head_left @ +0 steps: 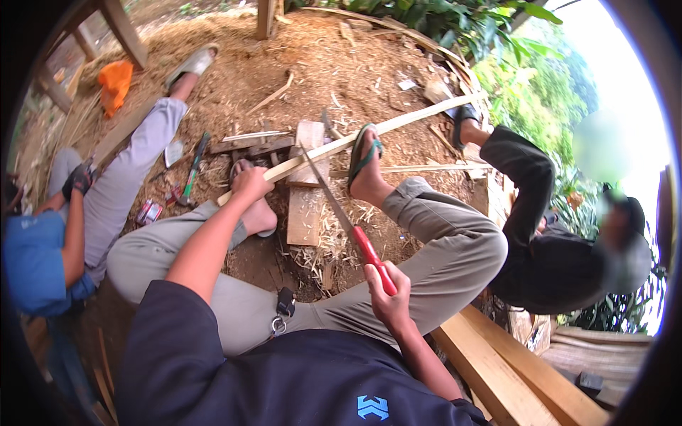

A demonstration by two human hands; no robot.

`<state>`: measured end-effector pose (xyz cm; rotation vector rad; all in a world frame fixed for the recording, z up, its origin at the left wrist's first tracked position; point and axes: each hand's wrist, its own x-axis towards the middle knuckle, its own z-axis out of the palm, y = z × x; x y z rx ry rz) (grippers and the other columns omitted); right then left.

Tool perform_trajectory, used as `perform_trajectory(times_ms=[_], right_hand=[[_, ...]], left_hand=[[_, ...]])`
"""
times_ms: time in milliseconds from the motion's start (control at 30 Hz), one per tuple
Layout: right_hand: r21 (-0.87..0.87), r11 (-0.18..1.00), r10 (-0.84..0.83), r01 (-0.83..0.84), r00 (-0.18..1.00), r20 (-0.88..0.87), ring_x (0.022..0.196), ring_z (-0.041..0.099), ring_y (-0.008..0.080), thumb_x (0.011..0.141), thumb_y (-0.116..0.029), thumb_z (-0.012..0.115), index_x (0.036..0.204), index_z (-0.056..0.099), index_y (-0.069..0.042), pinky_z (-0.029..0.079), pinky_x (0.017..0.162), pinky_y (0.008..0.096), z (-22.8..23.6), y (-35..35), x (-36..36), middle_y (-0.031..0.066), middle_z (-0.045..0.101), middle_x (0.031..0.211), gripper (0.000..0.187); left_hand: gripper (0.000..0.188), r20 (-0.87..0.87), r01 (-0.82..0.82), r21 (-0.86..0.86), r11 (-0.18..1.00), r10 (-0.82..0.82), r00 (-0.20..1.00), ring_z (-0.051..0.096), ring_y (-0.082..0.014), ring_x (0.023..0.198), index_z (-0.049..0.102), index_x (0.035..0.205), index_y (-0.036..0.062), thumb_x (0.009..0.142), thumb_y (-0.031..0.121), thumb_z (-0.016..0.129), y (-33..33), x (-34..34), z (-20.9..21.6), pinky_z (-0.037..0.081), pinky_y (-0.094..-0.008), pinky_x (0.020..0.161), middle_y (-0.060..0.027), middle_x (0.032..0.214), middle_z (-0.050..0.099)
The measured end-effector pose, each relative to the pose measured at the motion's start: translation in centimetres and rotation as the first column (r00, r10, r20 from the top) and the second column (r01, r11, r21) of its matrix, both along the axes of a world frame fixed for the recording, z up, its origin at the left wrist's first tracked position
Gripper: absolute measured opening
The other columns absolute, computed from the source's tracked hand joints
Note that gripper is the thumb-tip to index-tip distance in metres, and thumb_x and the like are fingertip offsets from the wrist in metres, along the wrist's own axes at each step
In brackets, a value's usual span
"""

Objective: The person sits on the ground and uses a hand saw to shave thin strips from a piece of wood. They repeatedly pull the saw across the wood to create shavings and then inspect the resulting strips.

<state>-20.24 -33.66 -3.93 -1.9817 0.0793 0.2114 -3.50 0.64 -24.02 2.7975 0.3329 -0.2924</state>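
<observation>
My left hand [252, 184] is closed around the near end of a long, pale wooden strip [412, 122]. The strip slants up to the right across a wooden block [310, 133], and my sandalled right foot [366, 160] presses on it. In my right hand [389, 295] is the red handle of a saw [331, 192] with a long, tapering blade. Its blade crosses the strip just left of that foot; the teeth are too small to make out.
A green-handled hammer [194, 170] lies to the left among wood shavings. Beside me, one person in blue [42, 255] sits at left and another in dark clothes [554, 263] at right. Thick timber beams [504, 369] rest by my right thigh. An orange cloth [115, 86] lies at far left.
</observation>
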Motion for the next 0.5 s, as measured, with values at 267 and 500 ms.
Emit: perform_trajectory(times_ms=[267, 500], right_hand=[[0.15, 0.984, -0.083, 0.094, 0.993, -0.079, 0.054, 0.047, 0.0029, 0.099, -0.02, 0.063, 0.077, 0.06, -0.004, 0.035, 0.049, 0.0223, -1.4, -2.9, 1.8, -0.0033, 0.054, 0.062, 0.028], [0.138, 0.989, -0.044, 0.055, 0.996, -0.082, 0.054, 0.047, 0.0028, 0.1, -0.021, 0.062, 0.074, 0.059, -0.006, 0.034, 0.049, 0.0221, -1.3, -3.1, 1.6, -0.0037, 0.053, 0.06, 0.031]], left_hand=[[0.028, -0.089, -0.021, -0.111, 0.994, 0.011, 0.996, 0.07, -0.038, 0.099, 0.074, 0.105, 0.0191, 0.077, 0.025, 0.071, -0.1, -0.1, 1.8, 0.055, -0.0475, 0.086, -0.0166, 0.103, 0.073], [0.026, -0.09, -0.014, -0.078, 0.997, 0.007, 0.996, 0.07, -0.0359, 0.099, 0.074, 0.104, 0.0199, 0.079, 0.024, 0.068, -0.2, -0.4, 2.3, 0.055, -0.0459, 0.085, -0.0154, 0.102, 0.073]])
